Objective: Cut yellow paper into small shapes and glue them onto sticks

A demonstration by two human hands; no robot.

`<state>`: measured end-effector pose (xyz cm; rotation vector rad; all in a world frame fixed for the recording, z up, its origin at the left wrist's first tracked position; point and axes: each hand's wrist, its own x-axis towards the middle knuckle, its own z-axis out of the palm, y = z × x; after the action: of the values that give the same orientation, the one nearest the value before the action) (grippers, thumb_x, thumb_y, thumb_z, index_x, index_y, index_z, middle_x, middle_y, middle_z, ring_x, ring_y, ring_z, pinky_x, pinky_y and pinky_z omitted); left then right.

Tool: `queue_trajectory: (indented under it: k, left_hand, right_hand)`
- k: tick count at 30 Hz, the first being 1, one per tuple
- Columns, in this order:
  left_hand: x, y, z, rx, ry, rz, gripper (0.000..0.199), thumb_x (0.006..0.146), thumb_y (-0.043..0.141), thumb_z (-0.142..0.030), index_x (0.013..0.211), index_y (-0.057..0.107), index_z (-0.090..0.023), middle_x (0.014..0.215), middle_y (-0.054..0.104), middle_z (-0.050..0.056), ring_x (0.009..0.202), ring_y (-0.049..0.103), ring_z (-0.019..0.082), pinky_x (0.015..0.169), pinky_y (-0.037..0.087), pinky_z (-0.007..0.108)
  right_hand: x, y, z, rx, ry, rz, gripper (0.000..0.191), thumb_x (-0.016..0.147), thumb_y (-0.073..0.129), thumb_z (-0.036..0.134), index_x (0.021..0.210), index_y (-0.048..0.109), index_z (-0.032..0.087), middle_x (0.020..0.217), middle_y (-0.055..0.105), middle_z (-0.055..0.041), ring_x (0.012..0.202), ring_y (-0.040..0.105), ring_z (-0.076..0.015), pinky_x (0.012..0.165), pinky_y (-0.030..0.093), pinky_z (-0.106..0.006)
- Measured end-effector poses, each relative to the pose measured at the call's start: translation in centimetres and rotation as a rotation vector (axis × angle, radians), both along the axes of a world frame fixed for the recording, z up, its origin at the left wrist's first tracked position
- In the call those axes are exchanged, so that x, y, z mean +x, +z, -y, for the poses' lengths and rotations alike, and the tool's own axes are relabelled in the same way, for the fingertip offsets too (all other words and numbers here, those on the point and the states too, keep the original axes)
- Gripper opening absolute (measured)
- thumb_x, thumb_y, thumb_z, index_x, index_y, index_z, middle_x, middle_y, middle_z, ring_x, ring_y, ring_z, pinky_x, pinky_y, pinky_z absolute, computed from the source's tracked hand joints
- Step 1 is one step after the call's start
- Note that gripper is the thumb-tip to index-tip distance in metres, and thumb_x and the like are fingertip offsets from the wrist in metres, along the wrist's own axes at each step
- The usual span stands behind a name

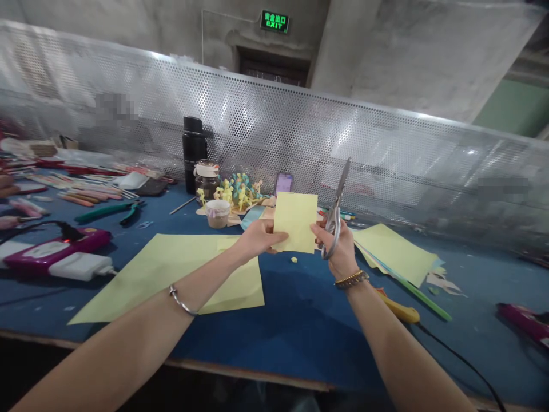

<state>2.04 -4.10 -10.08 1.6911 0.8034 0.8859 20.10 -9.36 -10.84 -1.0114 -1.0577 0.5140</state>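
A small rectangle of pale yellow paper [295,220] is held up over the blue table between both hands. My left hand [260,236] pinches its lower left side, thumb in front. At its right edge, my right hand [341,252] grips the paper between thumb and fingers. That same hand carries a pair of scissors [338,203], blades pointing up. Under my left forearm lies a large yellow sheet [150,269], with a small yellow strip near its upper right corner. A tiny yellow scrap [294,260] rests on the table below the held paper.
Small yellow and blue figures [242,191], a small tub [218,213], a jar [207,183] and a black bottle [194,154] stand behind. More yellow sheets [394,252] and a yellow-handled corded tool [398,308] lie right. Left are green pliers [105,212] and a purple power strip [55,252].
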Motion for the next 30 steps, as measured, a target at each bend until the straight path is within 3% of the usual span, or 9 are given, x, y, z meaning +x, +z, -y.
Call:
queue_trajectory:
  k: [3, 7, 10, 16, 20, 30]
  left_hand:
    - [-0.3, 0.5, -0.2, 0.0, 0.12, 0.137, 0.025, 0.072, 0.065, -0.034, 0.087, 0.066, -0.014, 0.084, 0.07, 0.007, 0.064, 0.068, 0.018, 0.047, 0.052, 0.022]
    - [-1.0, 1.4, -0.9, 0.06, 0.349, 0.347, 0.021, 0.073, 0.062, -0.031, 0.085, 0.061, -0.013, 0.079, 0.067, 0.007, 0.052, 0.066, 0.016, 0.04, 0.049, 0.02]
    - [-1.4, 1.9, -1.3, 0.089, 0.439, 0.457, 0.02, 0.071, 0.062, -0.027, 0.085, 0.061, -0.013, 0.081, 0.068, 0.008, 0.051, 0.065, 0.014, 0.039, 0.048, 0.019]
    - [-2.1, 2.6, -1.6, 0.057, 0.52, 0.649, 0.026, 0.064, 0.067, -0.023, 0.088, 0.063, -0.013, 0.083, 0.07, 0.006, 0.056, 0.066, 0.013, 0.047, 0.052, 0.019]
    - [-2.3, 2.8, -1.9, 0.026, 0.558, 0.721, 0.025, 0.064, 0.067, -0.023, 0.086, 0.063, -0.014, 0.084, 0.07, 0.007, 0.059, 0.067, 0.013, 0.052, 0.054, 0.02]
    - [-1.7, 2.3, -0.8, 0.061, 0.471, 0.537, 0.026, 0.066, 0.066, -0.032, 0.087, 0.064, -0.017, 0.088, 0.071, 0.005, 0.063, 0.069, 0.015, 0.047, 0.049, 0.019]
  right_hand:
    - [0.0, 0.2, 0.3, -0.003, 0.047, -0.005, 0.034, 0.062, 0.077, 0.037, 0.077, 0.052, 0.02, 0.064, 0.054, 0.0066, 0.045, 0.047, -0.0059, 0.047, 0.047, -0.022]
    - [-0.6, 0.2, 0.8, -0.109, 0.183, 0.051, 0.036, 0.073, 0.064, 0.053, 0.077, 0.052, 0.02, 0.059, 0.051, 0.0052, 0.044, 0.047, -0.0075, 0.042, 0.044, -0.021]
    - [-0.9, -0.4, 0.6, -0.202, 0.284, 0.118, 0.042, 0.076, 0.054, 0.063, 0.078, 0.053, 0.02, 0.061, 0.051, 0.004, 0.045, 0.046, -0.008, 0.048, 0.049, -0.024]
    - [-0.8, -2.4, -0.3, -0.311, 0.362, 0.329, 0.047, 0.075, 0.053, 0.066, 0.081, 0.053, 0.02, 0.065, 0.048, 0.0033, 0.052, 0.048, -0.01, 0.055, 0.05, -0.027]
    - [-1.7, -2.5, 0.4, -0.297, 0.41, 0.463, 0.04, 0.081, 0.05, 0.06, 0.081, 0.051, 0.019, 0.071, 0.047, 0.0023, 0.06, 0.048, -0.0103, 0.058, 0.049, -0.025]
    - [-2.1, -2.5, 0.7, -0.324, 0.426, 0.453, 0.041, 0.083, 0.047, 0.061, 0.08, 0.049, 0.02, 0.071, 0.046, 0.0029, 0.056, 0.048, -0.0099, 0.059, 0.051, -0.028]
